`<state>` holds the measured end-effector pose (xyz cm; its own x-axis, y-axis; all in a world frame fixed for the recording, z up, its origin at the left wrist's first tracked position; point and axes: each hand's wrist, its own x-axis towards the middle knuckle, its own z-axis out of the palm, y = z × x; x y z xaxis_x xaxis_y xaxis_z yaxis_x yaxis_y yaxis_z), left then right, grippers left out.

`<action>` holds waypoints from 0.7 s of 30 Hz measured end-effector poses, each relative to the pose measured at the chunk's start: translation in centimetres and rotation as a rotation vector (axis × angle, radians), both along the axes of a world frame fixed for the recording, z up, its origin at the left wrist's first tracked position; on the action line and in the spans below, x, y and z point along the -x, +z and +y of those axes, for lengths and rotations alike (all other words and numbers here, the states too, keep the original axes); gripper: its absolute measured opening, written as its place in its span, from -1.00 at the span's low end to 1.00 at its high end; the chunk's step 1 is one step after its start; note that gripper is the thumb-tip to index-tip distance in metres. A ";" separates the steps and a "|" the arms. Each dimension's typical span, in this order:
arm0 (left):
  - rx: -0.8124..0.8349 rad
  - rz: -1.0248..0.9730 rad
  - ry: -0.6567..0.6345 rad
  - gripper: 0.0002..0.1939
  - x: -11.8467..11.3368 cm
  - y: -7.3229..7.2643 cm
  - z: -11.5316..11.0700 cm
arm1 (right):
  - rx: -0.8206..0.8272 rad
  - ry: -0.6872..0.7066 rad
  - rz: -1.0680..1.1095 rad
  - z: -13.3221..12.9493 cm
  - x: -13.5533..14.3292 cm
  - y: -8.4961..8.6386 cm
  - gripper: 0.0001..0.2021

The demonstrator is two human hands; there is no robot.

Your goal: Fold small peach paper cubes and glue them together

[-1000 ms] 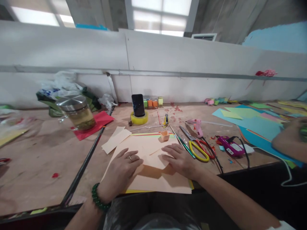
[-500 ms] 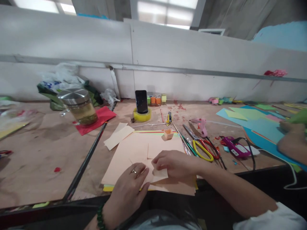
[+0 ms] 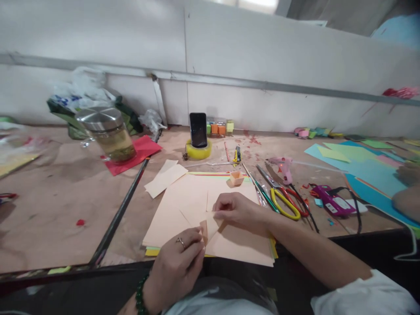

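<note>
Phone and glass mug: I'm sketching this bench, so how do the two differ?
The phone is flat and dark, while the glass mug is round and see-through, with liquid inside and a metal lid. The phone is propped on a yellow tape roll; the glass mug stands on a red sheet. Both are toward the table's far side.

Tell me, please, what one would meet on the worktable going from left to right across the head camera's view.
Glass mug with a steel lid, upright black phone, small peach paper box, metal scissors with yellow and red handles, purple plastic device.
</note>
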<state>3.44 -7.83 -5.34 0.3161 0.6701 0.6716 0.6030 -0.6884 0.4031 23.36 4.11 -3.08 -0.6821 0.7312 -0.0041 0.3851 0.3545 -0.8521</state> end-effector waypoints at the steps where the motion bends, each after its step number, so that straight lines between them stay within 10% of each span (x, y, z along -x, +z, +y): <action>1: 0.003 -0.003 -0.003 -0.80 0.0 0.0 0.0 | -0.042 -0.009 -0.013 -0.3 0.1 0.2 -0.96; 9: 0.078 0.044 0.017 -0.80 0.0 0.0 0.1 | -0.198 0.011 -0.096 -0.8 0.2 1.7 -0.93; 15: 0.079 0.110 0.039 -0.78 0.0 -0.2 0.1 | -0.222 0.449 -0.175 0.5 -1.6 2.3 -0.57; 21: 0.096 0.097 0.020 -0.78 0.2 0.0 0.0 | -0.210 0.454 -0.184 0.7 -2.0 2.7 -0.86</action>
